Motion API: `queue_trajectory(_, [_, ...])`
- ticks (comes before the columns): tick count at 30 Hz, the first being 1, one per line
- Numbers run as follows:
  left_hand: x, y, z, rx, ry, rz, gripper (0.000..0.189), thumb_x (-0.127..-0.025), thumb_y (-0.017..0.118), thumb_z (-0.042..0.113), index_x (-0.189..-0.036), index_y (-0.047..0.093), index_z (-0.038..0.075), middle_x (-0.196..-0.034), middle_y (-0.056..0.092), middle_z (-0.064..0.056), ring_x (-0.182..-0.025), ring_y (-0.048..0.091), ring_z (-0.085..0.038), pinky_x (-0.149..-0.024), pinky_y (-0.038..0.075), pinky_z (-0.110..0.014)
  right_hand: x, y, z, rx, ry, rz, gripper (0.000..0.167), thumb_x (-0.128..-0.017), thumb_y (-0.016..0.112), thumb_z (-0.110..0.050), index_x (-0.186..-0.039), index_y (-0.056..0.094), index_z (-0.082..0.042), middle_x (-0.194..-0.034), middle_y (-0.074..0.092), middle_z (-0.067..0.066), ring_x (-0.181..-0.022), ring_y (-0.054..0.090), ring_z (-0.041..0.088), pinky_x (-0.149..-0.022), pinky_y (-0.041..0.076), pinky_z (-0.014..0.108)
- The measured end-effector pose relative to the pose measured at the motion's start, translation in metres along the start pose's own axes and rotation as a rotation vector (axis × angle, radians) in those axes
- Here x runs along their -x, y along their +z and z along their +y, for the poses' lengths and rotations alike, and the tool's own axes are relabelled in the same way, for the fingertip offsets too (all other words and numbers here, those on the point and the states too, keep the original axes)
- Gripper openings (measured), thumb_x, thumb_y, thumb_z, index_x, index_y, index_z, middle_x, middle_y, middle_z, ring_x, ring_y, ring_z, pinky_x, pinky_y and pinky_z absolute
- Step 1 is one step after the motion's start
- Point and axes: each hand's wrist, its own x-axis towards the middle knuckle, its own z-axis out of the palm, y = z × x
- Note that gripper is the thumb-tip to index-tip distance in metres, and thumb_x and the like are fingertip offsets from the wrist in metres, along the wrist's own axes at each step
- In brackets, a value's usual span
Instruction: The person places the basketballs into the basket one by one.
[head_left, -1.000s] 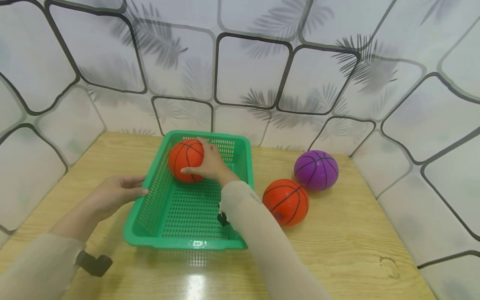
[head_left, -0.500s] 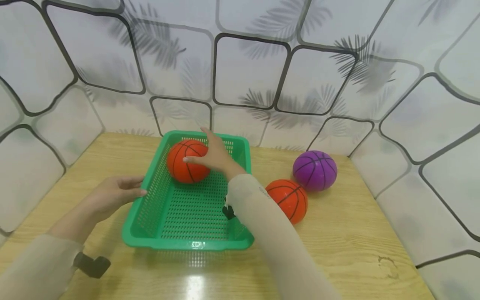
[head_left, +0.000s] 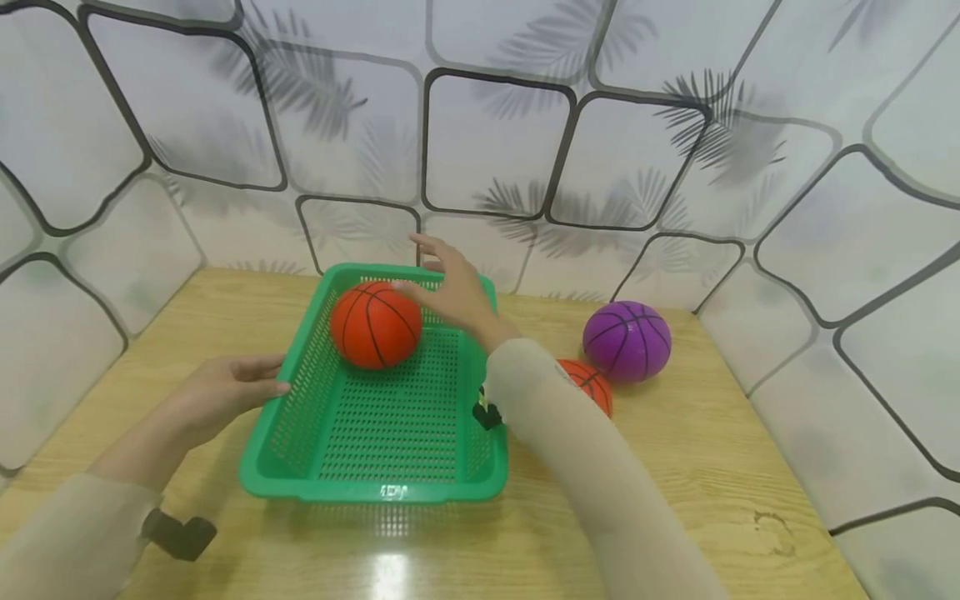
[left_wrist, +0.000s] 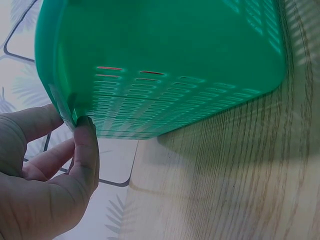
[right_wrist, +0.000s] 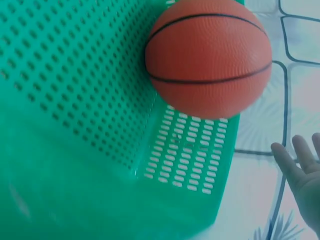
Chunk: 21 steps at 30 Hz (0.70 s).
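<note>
A green plastic basket (head_left: 375,490) with slotted walls stands on the table. An orange toy basketball (head_left: 375,327) lies inside it, in the far left part. My left hand (head_left: 221,393) pinches the basket's left rim between thumb and fingers, as the left wrist view shows with the hand (left_wrist: 55,182) at the rim. Above the basket's far right part is my right hand (head_left: 459,290), its fingers spread and holding nothing. In the right wrist view this hand (right_wrist: 302,185) is apart from the ball (right_wrist: 207,60).
A second orange basketball (head_left: 594,385), partly hidden by the right sleeve (head_left: 585,450), lies right of the basket. A purple basketball (head_left: 627,342) sits just behind it. Patterned walls (head_left: 495,142) enclose the wooden table (head_left: 697,483) at the back and sides.
My right hand has let go of the orange basketball in the basket and moved up and to the right. The ball stays in the basket, and my left hand keeps its place at the rim.
</note>
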Motion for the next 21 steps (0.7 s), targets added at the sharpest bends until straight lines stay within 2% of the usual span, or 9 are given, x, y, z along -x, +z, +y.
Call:
queue_trajectory(5, [-0.001, 0.000, -0.001, -0.020, -0.005, 0.000, 0.071, -0.095, 0.059, 0.038, -0.145, 0.033, -0.005, -0.143, 0.035, -0.029, -0.129, 0.030, -0.053, -0.100, 0.029, -0.066, 0.005, -0.018, 0.004, 0.009, -0.026, 0.028, 0.063, -0.087, 0.071, -0.038, -0.142, 0.045, -0.022, -0.141, 0.047, 0.006, -0.121, 0.052, 0.023, -0.090, 0.051, 0.036])
queue_trajectory(9, [-0.001, 0.000, 0.000, -0.014, -0.008, -0.001, 0.071, -0.095, 0.059, 0.038, -0.144, 0.032, -0.005, -0.143, 0.035, -0.030, -0.129, 0.029, -0.053, -0.100, 0.029, -0.066, 0.010, -0.034, 0.008, 0.027, -0.043, 0.043, 0.057, -0.088, 0.069, -0.035, -0.139, 0.049, -0.020, -0.138, 0.049, 0.006, -0.119, 0.054, 0.021, -0.087, 0.052, 0.032])
queue_trajectory(15, [-0.001, 0.000, 0.000, 0.007, -0.005, -0.005, 0.070, -0.095, 0.059, 0.036, -0.144, 0.032, -0.006, -0.143, 0.035, -0.030, -0.129, 0.029, -0.053, -0.101, 0.028, -0.065, 0.016, -0.062, 0.016, 0.049, -0.070, 0.095, 0.049, -0.089, 0.069, -0.029, -0.134, 0.054, -0.014, -0.135, 0.052, 0.004, -0.116, 0.057, 0.023, -0.086, 0.053, 0.036])
queue_trajectory(21, [-0.001, 0.000, 0.000, -0.006, -0.006, -0.004, 0.070, -0.095, 0.059, 0.037, -0.144, 0.033, -0.005, -0.144, 0.034, -0.029, -0.129, 0.029, -0.053, -0.101, 0.028, -0.066, 0.025, -0.088, 0.026, 0.096, -0.047, 0.124, 0.048, -0.089, 0.069, -0.029, -0.133, 0.055, -0.015, -0.134, 0.054, 0.004, -0.116, 0.056, 0.025, -0.089, 0.052, 0.042])
